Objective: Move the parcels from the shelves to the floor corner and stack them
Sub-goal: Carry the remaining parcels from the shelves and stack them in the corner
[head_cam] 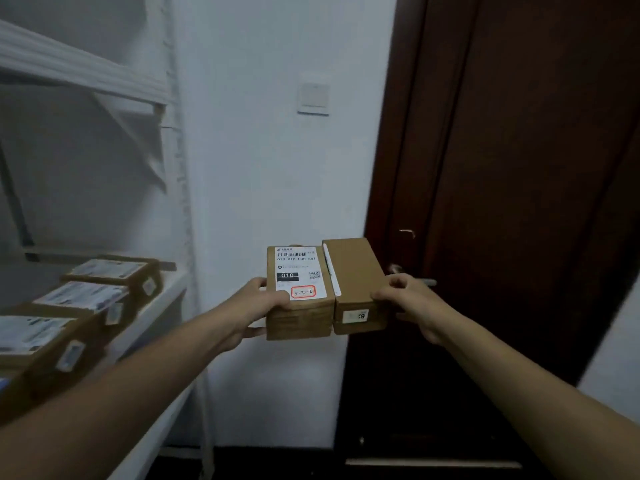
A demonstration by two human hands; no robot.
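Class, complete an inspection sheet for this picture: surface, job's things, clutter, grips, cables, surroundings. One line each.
Surface: white shelf at left.
Job's things: labelled parcel and plain-topped parcel held side by side in the air, touching; three more parcels in a row on the shelf.
Clutter: nothing seen.
Grips: left hand grips the labelled parcel's left side, thumb on top; right hand grips the plain-topped parcel's right side.
Cables: nothing seen.
Surroundings: white wall with a light switch; dark wooden door with a handle behind the right hand.
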